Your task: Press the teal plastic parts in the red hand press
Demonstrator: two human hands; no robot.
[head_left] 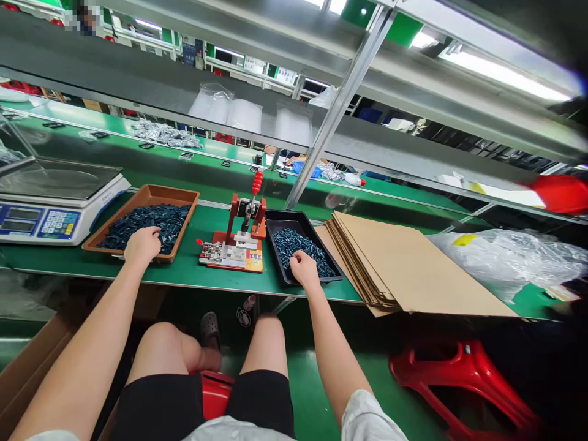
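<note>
The left hand point(143, 244) lies knuckles up with its fingers curled down into a heap of small dark parts point(158, 219). The fingertips are buried, so I cannot tell whether they pinch a piece or only rest on the pile. The heap fills a brown tray point(147, 192), and the hand sits over its near edge, at about 6 o'clock of the tray.

The right hand point(303, 268) is bent the same way, knuckles up and fingers folded under, on a second heap of dark parts point(298, 240). Whether anything is caught in it cannot be told either. This heap lies in a black tray point(288, 215), and the hand is at about 6 o'clock of that tray, close to its near rim.

Between the 2 trays stands a red hand press point(247, 213) on a red base plate point(229, 256), its lever ending in a red knob point(258, 182) at 12 o'clock. The brown tray is at 9 o'clock of the press and the black tray just beside it at 3 o'clock. Neither hand touches the press.

All of this sits on a green bench point(184, 272). At 9 o'clock of the brown tray, just beside it, is a weighing scale point(50, 211) with a blue keypad. At 3 o'clock of the black tray lies a stack of flat cardboard sheets point(413, 263), and beyond that, further toward 3 o'clock, a crumpled clear plastic bag point(505, 257). A slanting metal post point(342, 98) rises at 1 o'clock of the press to a grey shelf point(229, 104) overhead. On the floor at 5 o'clock, well apart from the trays, lies a red stool point(463, 380).
</note>
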